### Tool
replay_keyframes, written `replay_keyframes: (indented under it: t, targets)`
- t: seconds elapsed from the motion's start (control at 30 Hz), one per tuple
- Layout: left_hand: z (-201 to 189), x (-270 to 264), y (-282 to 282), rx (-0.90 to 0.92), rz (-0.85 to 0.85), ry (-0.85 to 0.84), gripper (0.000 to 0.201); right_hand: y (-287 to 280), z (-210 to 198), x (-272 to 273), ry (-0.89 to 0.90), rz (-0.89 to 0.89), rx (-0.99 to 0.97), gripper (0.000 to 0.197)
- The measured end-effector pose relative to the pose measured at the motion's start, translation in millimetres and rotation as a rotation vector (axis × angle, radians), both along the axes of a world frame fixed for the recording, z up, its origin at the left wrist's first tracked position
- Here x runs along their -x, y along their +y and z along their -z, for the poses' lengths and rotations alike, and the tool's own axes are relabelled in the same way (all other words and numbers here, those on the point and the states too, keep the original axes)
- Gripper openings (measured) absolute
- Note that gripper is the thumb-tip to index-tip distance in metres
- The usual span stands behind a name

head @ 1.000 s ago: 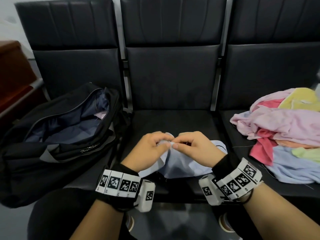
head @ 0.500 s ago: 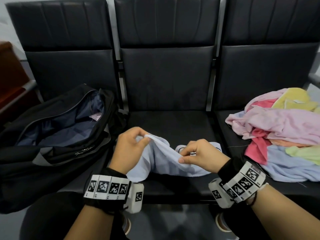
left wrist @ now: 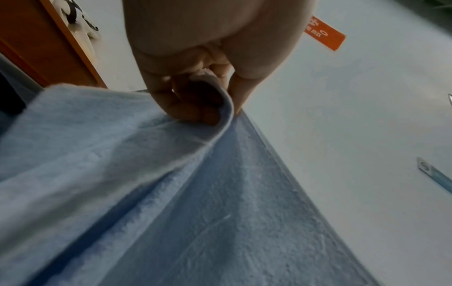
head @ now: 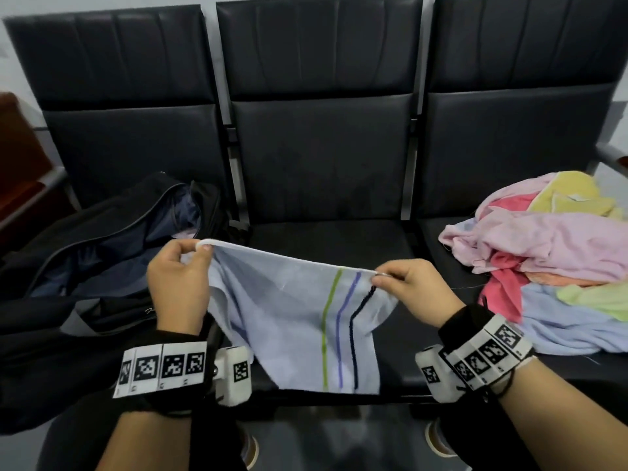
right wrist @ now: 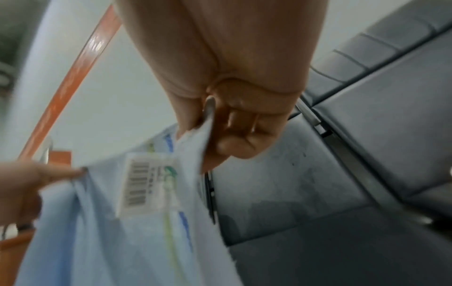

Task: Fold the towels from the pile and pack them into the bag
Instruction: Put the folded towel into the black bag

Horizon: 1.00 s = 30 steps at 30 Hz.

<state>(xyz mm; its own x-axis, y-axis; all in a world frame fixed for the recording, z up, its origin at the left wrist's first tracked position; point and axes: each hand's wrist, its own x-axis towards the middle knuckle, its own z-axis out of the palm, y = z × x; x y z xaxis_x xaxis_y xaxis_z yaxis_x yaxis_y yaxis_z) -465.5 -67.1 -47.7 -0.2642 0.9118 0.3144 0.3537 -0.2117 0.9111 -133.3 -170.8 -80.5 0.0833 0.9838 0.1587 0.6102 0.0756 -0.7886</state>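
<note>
Head view: the left hand (head: 178, 283) and right hand (head: 413, 290) each pinch the top hem of a pale blue towel (head: 299, 321), stretched between them above the middle seat (head: 326, 239), its lower edge draping over the seat front. The open bag (head: 112, 266) lies on the left seat; the pile (head: 550, 266) on the right seat. Left wrist view: thumb and curled fingers (left wrist: 193, 108) clamp a rolled corner of the towel (left wrist: 171, 193). Right wrist view: thumb and forefinger (right wrist: 234, 139) nip the striped corner of the towel (right wrist: 110, 232) (a barcode label (right wrist: 139, 185) hangs there). To fold well, keep the hem taut and level, then bring the corners together edge to edge before lowering.
</note>
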Motion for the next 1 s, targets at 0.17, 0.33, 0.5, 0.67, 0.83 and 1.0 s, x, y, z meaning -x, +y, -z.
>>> replay_keyframes:
  t: [0.17, 0.33, 0.5, 0.67, 0.83, 1.0]
  targets:
    - [-19.4, -25.1, 2.6, -0.042, 0.06, 0.04, 0.009, -0.7, -28.5, 17.2, 0.354, -0.054, -0.072, 0.021]
    - [-41.2, -67.2, -3.9, -0.119, 0.284, 0.144, 0.005, 1.6, -60.6, 41.4, 0.656, -0.218, -0.069, 0.025]
    - [-22.3, -80.8, -9.8, 0.11, 0.587, 0.314, 0.029, -0.4, -60.1, 42.5, 0.535, -0.317, 0.059, 0.039]
    - [-1.7, -74.4, -16.6, 0.155, 0.665, 0.357, 0.039, -5.1, -43.8, 42.0, 0.258, -0.23, 0.037, 0.015]
    - [-4.8, -77.8, -26.0, 0.119, 0.629, 0.176, 0.034, -1.3, -41.3, 53.2, 0.048, -0.182, -0.133, 0.01]
    - [-11.6, -78.6, -37.8, 0.098, 0.683, 0.094, 0.019, 3.0, -46.1, 66.6, 0.02, -0.212, -0.159, 0.017]
